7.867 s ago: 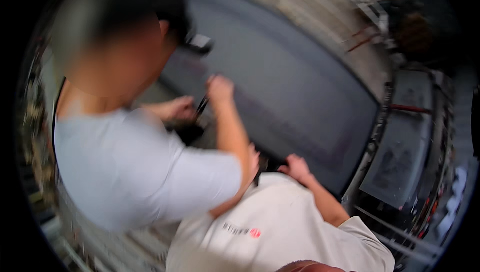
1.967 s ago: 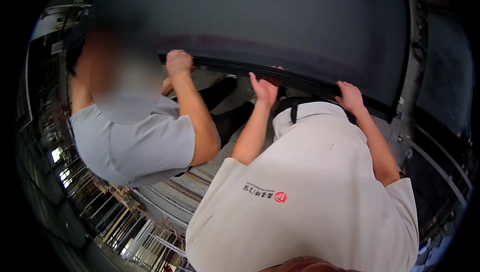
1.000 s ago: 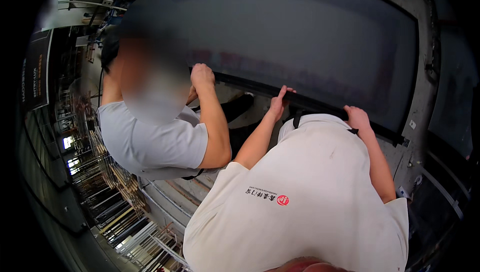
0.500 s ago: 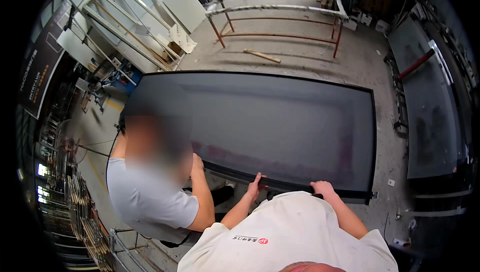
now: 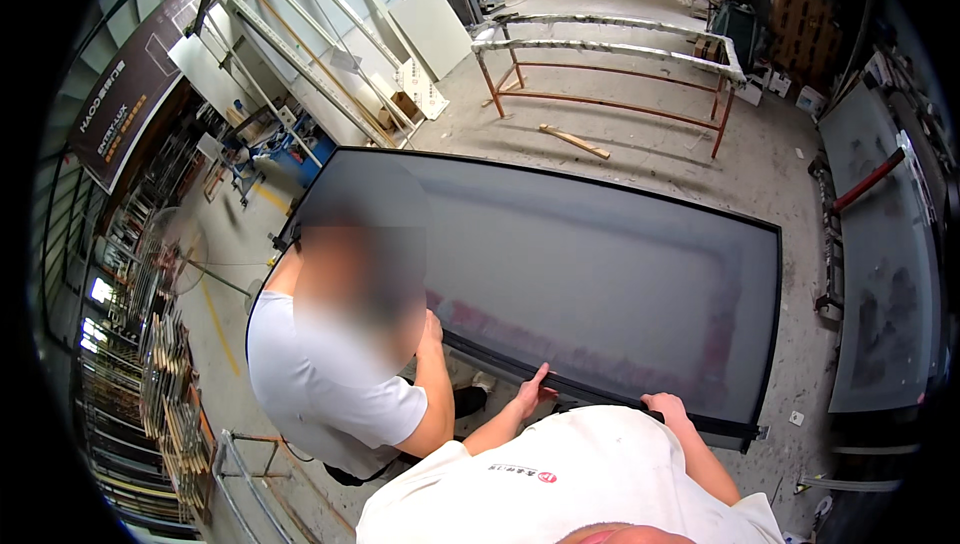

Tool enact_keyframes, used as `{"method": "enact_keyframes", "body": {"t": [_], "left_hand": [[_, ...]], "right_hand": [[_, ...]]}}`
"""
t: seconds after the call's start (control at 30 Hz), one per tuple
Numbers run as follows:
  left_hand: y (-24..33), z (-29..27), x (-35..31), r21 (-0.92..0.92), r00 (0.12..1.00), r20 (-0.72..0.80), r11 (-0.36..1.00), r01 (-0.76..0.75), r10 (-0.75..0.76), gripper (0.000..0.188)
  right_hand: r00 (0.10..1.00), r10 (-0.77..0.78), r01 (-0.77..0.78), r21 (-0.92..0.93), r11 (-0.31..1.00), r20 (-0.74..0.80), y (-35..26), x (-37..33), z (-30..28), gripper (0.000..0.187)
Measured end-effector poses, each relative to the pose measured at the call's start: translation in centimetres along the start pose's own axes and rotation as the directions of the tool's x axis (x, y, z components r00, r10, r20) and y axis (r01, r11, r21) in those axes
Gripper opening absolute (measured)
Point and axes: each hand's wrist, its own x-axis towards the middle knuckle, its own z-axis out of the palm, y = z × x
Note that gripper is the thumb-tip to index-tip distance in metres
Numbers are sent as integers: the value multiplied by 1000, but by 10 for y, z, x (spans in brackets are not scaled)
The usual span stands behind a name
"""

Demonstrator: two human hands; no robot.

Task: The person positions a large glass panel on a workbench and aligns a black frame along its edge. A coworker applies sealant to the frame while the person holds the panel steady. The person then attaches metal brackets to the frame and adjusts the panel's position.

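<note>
Workshop floor: dark glass panel held at its near edge

Concrete floor [image 5: 640, 159] and a metal rack [image 5: 610, 49] lie beyond the large dark glass panel [image 5: 600, 274], now seen whole and lower than half a second ago, so it appears lowered. The left hand [image 5: 530, 392] is curled over its near edge; the right hand [image 5: 668, 408] grips likewise. Left of these, a co-worker's hand [image 5: 432, 329] rests on the same edge

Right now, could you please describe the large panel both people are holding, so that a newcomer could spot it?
On the concrete workshop floor, before the rusty metal trestle frame, lies the big dark grey rectangular glass panel. Unlike the white boards leaning behind, it has a black rim.
</note>
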Motion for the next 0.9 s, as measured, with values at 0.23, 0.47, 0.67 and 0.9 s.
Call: {"method": "enact_keyframes", "body": {"t": [0.23,0.47,0.67,0.9], "left_hand": [[1,1,-3,0,1000,-15,1000,12,-12,66],[-3,0,-6,-19,999,-34,1000,-8,7,65],[-40,7,-24,-130,985,-138,984,-124,106,73],[-81,-53,-13,-34,906,-403,988,-152,126,34]], "right_hand": [[1000,-21,21,-1,1000,-19,1,-3,2,33],[999,15,-16,24,1000,50,2,-1,4,48],[1000,20,-20,26,999,-5,-5,-7,-4,51],[999,23,-20,-66,998,48,35,31,44,22]]}}
